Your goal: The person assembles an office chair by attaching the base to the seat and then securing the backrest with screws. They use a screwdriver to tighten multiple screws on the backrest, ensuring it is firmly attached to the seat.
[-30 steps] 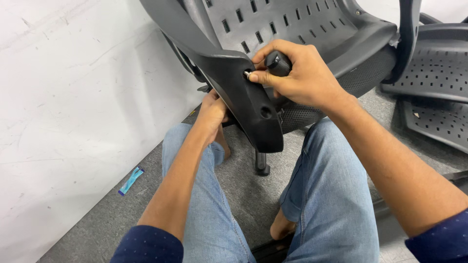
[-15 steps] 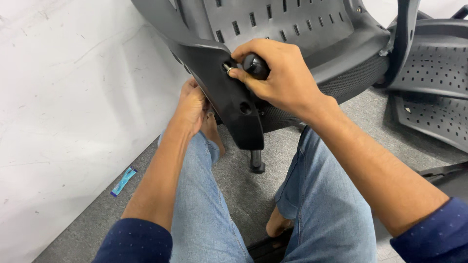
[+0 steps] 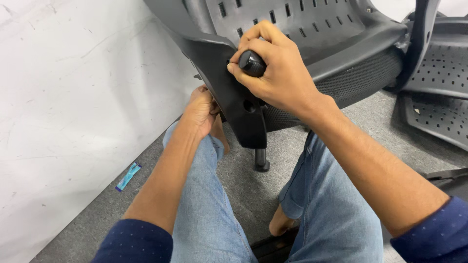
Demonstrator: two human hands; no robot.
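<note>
right hand: right hand (image 3: 278, 73) wrapped around a black knob (image 3: 252, 63) on the dark chair bracket (image 3: 234, 104);
left hand: left hand (image 3: 201, 109) tucked behind that bracket;
floor: blue sachet (image 3: 128, 176) on grey carpet (image 3: 243, 190) beside the white wall (image 3: 73, 97)

The right hand (image 3: 280, 73) is raised in front, fingers curled closed with thumb and index fingertip pinched together, forearm stretching back to the lower right. The left hand (image 3: 201, 109) sits lower, fingers bent under, forearm angled down-left.
</note>
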